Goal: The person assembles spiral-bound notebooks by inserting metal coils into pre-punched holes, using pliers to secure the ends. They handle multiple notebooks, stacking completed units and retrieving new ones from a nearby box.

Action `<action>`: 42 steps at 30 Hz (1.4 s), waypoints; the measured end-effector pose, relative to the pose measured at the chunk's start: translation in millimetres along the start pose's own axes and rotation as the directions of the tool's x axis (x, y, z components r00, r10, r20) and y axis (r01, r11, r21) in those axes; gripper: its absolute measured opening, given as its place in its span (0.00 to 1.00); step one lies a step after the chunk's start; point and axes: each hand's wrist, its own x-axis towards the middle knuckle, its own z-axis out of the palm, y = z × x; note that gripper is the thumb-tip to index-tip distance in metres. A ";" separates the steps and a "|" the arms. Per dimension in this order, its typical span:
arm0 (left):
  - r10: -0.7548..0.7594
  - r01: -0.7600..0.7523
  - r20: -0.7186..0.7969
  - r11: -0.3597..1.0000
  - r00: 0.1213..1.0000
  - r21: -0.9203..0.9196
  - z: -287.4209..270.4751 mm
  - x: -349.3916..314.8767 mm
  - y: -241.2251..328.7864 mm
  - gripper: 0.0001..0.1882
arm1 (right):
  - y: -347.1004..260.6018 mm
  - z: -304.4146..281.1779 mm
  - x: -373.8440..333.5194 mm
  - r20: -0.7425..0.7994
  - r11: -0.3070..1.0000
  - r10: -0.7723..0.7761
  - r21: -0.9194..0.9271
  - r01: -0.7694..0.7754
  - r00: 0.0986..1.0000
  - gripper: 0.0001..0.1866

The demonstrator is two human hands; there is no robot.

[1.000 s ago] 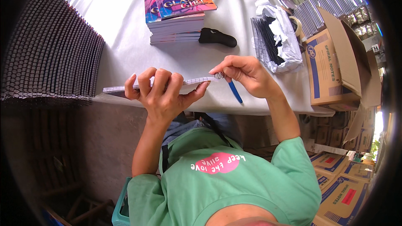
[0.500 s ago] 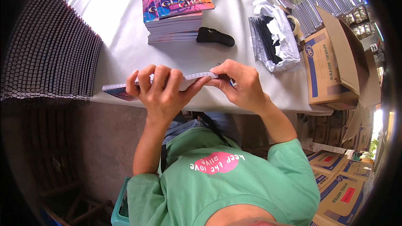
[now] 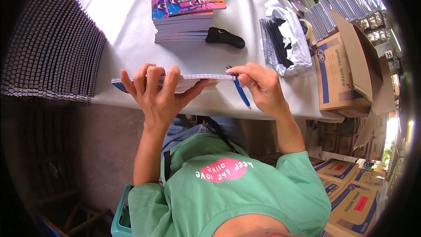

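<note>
My left hand (image 3: 158, 92) grips a thin notebook (image 3: 197, 77) above the near edge of the table. The notebook stands with its white spiral-bound edge facing up, fingers over the far side and thumb on the near side. At the right end of that edge, my right hand (image 3: 264, 87) is closed on small pliers (image 3: 242, 93) with a blue handle. Their dark jaws stick out past the fingers beside the end of the binding. Whether the jaws touch the wire cannot be made out.
Beyond my hands, colourful notebooks (image 3: 186, 26) form a stack, with a black object (image 3: 224, 38) beside it. Spiral-bound books (image 3: 52, 48) pile high at the left. On the right are a plastic-wrapped bundle of black coils (image 3: 275, 39) and an open carton (image 3: 331, 72).
The notebook has straightened from a bent position. My right hand has moved slightly right and turned, so the pliers' blue handle now shows below it.
</note>
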 end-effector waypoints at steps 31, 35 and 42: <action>-0.114 0.136 0.127 0.973 0.985 -0.185 -7.2 -3.9 18.3 0.29 | 147.8 16.7 35.3 0.006 0.959 0.252 -0.136 -0.248 0.968 0.19; -0.175 0.189 0.091 0.962 0.980 -0.195 -4.9 -2.1 24.7 0.31 | 68.1 0.0 25.3 0.014 0.214 0.212 0.975 -0.060 0.977 0.12; -0.183 0.191 0.059 0.959 0.981 -0.210 -0.7 0.2 28.2 0.30 | 58.3 9.0 21.3 0.118 0.493 -0.176 0.870 -0.017 0.977 0.09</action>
